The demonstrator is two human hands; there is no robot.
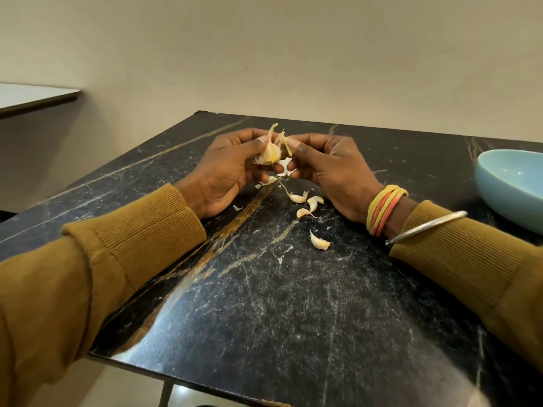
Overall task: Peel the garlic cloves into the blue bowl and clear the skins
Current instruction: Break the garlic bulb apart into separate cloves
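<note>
My left hand (226,168) grips a pale papery garlic cluster (269,152), fingers curled round it. My right hand (329,171) pinches a yellowish skin strip (286,145) at the cluster's top. Both hands are low over the black veined marble bench (264,289). Four loose unpeeled cloves (320,243) lie near my right wrist, with white skin flakes (237,207) around them. My fingers hide the cluster's far side. The light blue ceramic bowl (511,186) sits well apart at the right edge, cut off by the frame.

Black marble tabletop (264,304) veined gold and white, four loose garlic cloves (320,242) strewn around its middle, pale skin scraps (237,207) just beside them, blue bowl (511,186) at the right edge
</note>
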